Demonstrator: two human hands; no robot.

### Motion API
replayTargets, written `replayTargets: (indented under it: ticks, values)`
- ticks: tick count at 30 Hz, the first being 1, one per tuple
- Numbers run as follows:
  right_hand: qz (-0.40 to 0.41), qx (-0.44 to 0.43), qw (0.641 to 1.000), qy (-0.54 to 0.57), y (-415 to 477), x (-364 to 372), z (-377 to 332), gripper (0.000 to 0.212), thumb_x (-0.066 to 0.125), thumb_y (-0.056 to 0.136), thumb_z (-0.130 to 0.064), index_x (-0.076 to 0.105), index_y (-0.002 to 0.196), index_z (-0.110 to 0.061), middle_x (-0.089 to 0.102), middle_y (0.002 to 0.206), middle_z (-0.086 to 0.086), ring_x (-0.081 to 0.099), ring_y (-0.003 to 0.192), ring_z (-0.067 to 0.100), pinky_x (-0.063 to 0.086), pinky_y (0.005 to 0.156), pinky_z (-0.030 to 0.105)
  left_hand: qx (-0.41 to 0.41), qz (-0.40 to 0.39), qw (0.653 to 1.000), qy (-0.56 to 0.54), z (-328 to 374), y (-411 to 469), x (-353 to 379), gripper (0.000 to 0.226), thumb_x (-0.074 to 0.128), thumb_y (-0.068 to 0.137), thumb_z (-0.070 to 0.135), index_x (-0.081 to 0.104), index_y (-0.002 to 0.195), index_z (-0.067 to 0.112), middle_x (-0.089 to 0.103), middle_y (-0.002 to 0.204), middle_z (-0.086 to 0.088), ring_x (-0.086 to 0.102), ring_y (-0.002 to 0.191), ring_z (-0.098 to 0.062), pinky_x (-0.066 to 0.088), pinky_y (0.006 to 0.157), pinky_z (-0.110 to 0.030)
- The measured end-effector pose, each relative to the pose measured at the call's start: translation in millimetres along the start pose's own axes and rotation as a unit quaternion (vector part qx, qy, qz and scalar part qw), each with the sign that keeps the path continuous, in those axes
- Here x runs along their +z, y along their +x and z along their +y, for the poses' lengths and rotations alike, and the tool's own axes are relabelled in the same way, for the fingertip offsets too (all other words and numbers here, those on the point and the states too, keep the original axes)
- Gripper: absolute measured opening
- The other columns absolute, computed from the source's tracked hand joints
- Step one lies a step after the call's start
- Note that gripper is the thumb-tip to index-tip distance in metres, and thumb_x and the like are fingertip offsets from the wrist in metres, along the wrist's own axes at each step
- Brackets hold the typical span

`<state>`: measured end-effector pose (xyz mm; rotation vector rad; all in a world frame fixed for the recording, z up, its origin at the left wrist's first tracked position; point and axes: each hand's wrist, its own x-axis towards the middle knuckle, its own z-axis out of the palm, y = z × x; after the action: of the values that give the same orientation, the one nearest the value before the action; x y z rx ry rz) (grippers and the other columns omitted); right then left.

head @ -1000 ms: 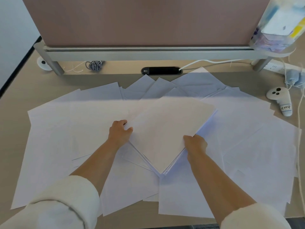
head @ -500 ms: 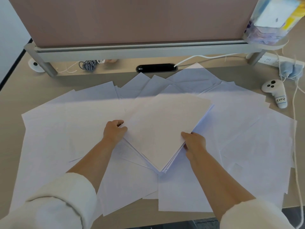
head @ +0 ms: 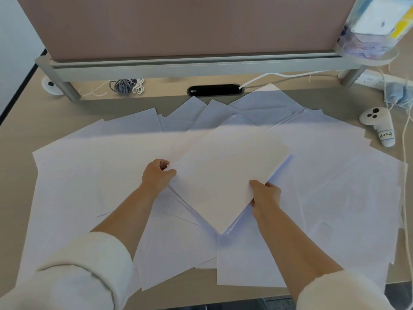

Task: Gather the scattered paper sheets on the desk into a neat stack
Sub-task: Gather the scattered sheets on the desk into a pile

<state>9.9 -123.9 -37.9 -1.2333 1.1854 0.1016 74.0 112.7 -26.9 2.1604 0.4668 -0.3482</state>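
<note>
A partly squared stack of white sheets (head: pixel 225 173) lies diamond-wise in the middle of the desk, its near corner pointing toward me. My left hand (head: pixel 156 175) presses against the stack's left edge with fingers curled. My right hand (head: pixel 266 195) grips the stack's lower right edge, thumb on top. Loose white sheets (head: pixel 89 166) spread across the desk all around, overlapping at many angles, some under the stack.
A white controller (head: pixel 380 126) lies at the right by hanging cords. A brown partition on a grey rail (head: pixel 190 63) closes the back. Coiled cables (head: pixel 126 86) and a black cable slot (head: pixel 214 89) sit under it. A clear container (head: pixel 375 27) stands at the top right.
Both hands stay on the stack. The right hand has shifted its hold a little along the lower right edge, with the thumb now on top. The view shifted slightly.
</note>
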Motion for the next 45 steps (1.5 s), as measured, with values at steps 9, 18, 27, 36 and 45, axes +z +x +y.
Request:
replayTargets:
  ticks: [9,18,27,36,45]
  values:
    - [-0.04,-0.073,0.989,-0.123,2,-12,-9,0.042,0.046,0.09,0.003,0.044,0.13,-0.007,0.056,0.122,0.023,0.052,0.088,0.025,0.046,0.077,0.035,0.011,-0.019,0.998,0.057,5,-5,4,0.027,0.059,0.089,0.028,0.066,0.106,0.008,0.065,0.1,-0.006,0.058,0.092,-0.022,0.038,0.076,-0.025]
    - [-0.196,-0.074,0.962,-0.174,5,-71,-32,0.036,0.043,0.088,0.012,0.059,0.111,-0.01,0.064,0.105,0.014,0.06,0.094,0.031,0.047,0.093,0.048,-0.004,-0.105,0.992,0.068,43,-29,44,0.058,0.053,0.089,0.048,0.05,0.127,0.005,0.056,0.123,-0.011,0.052,0.099,-0.025,0.041,0.082,-0.03]
    - [-0.061,-0.088,0.946,-0.307,25,-101,-31,0.026,0.05,0.081,0.001,0.055,0.105,-0.006,0.059,0.095,0.016,0.06,0.084,0.032,0.049,0.071,0.035,-0.079,-0.295,0.95,0.062,55,-63,72,0.014,0.059,0.088,0.002,0.052,0.1,0.002,0.06,0.085,-0.01,0.059,0.069,-0.02,0.053,0.063,-0.028]
    - [0.04,-0.149,0.907,-0.392,28,-101,-25,0.033,0.047,0.088,-0.029,0.062,0.097,-0.001,0.061,0.105,0.018,0.06,0.094,0.036,0.05,0.084,0.038,-0.03,-0.21,0.953,0.215,64,-67,79,0.032,0.057,0.089,0.034,0.055,0.082,0.002,0.053,0.069,-0.007,0.055,0.071,-0.026,0.045,0.068,-0.028]
    - [0.01,-0.139,0.941,-0.309,23,-111,-25,0.014,0.053,0.085,-0.019,0.058,0.079,-0.007,0.053,0.08,0.011,0.054,0.072,0.03,0.045,0.067,0.033,-0.098,-0.216,0.971,0.029,55,-67,80,0.022,0.058,0.091,0.03,0.059,0.083,0.009,0.06,0.078,-0.004,0.056,0.065,-0.014,0.039,0.059,-0.022]
